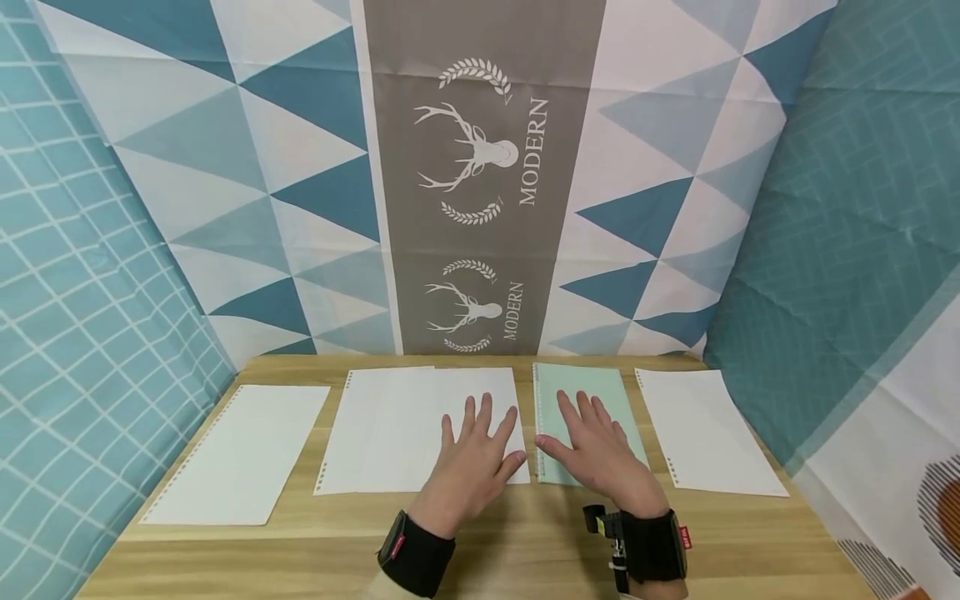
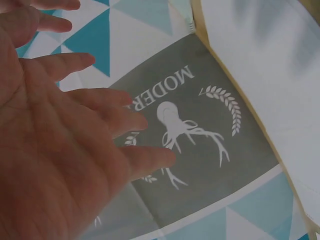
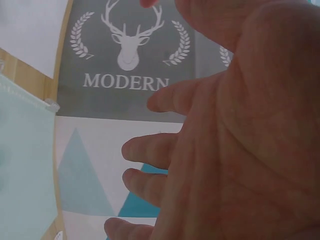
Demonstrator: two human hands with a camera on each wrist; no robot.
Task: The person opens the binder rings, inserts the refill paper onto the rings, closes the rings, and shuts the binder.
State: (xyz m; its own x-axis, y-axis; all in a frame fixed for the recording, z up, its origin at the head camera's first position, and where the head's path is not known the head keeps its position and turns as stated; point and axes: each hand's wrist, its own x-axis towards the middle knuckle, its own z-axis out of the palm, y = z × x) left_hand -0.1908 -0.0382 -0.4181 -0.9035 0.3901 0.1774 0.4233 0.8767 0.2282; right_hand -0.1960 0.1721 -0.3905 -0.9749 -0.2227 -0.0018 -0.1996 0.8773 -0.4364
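My left hand (image 1: 472, 471) hovers, fingers straight and spread, over the right part of the middle white paper (image 1: 382, 433), which looks like two overlapping punched sheets. In the left wrist view that paper (image 2: 270, 90) carries finger shadows, and the left palm (image 2: 55, 155) holds nothing. Fingers extended, my right hand (image 1: 597, 454) is above a pale green spiral notebook (image 1: 592, 380), its thumb toward the coil edge. The right wrist view shows the notebook (image 3: 25, 160) apart from the bare right palm (image 3: 240, 150).
One white punched sheet (image 1: 240, 450) lies at the table's left, another (image 1: 705, 433) at its right. Wood tabletop (image 1: 360, 542) shows in front. A patterned cloth (image 1: 480, 167) hangs along the back edge, with blue cloths (image 1: 75, 250) at the sides.
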